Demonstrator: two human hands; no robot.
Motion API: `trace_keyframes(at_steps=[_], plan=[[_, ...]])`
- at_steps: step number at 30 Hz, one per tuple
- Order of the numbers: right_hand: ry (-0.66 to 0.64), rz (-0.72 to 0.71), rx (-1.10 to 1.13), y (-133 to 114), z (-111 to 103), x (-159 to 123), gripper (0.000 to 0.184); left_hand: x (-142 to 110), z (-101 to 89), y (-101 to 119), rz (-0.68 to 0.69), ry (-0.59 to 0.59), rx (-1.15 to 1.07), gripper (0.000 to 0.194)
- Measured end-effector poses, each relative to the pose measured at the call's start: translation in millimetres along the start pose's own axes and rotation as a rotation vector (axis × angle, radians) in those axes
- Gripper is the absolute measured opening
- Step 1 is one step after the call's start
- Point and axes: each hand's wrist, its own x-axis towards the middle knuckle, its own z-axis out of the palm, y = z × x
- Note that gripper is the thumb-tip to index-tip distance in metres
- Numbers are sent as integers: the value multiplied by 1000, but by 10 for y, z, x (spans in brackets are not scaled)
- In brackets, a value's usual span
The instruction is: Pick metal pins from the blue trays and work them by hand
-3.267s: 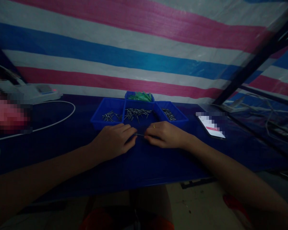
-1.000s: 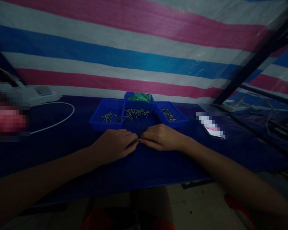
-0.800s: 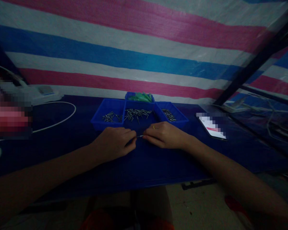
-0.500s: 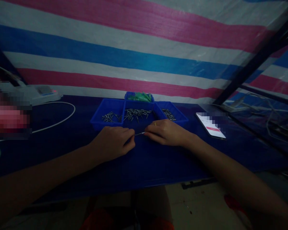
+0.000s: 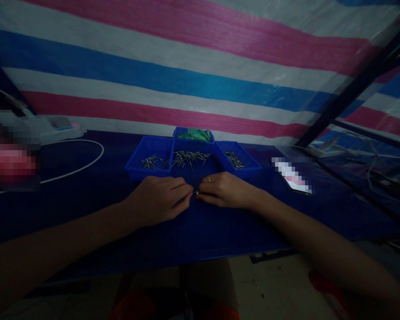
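Forearms (image 5: 96, 224) angle inward, left grip (image 5: 166, 198) and right grip (image 5: 224, 190) pinching 1 small metal piece (image 5: 196, 193).

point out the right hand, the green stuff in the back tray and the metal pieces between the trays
Right hand (image 5: 226, 189), head view: back of the hand
Green stuff (image 5: 196, 134), head view: middle of its top
Metal pieces (image 5: 187, 157), head view: middle of the pile

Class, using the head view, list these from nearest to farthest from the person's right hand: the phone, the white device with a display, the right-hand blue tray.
From the right hand:
1. Right-hand blue tray: just beyond the hand.
2. Phone: off to the right, on the table.
3. White device: far left, toward the back.
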Motion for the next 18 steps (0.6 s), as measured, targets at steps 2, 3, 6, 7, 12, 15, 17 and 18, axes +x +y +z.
trace_keyframes(at_steps=[2, 3, 6, 7, 12, 15, 17, 18], plan=[[3, 13, -12, 7, -22, -5, 27, 11, -7, -4, -10, -8, 18, 20], [7, 25, -15, 15, -41, -11, 27, 17, -7, -9, -25, -25, 23, 20], [35, 70, -11, 40, -104, -33, 30, 32, 7, -25, -74, -113, 17, 21], [50, 80, -11, 41, -121, -39, 31, 33, 15, -28, -88, -148, 9, 21], [107, 7, -44, -13, -145, -39, 36, 27, 38, -20, -137, -243, -31, 21], [131, -22, -55, -45, -138, -27, 36, 29, 39, -14, -163, -225, -79, 20], [153, -25, -51, -49, -129, -21, 36, 31, 43, -11, -176, -195, -145, 19], [162, -28, -49, -46, -123, -19, 36, 31, 47, -10, -172, -177, -181, 19]])
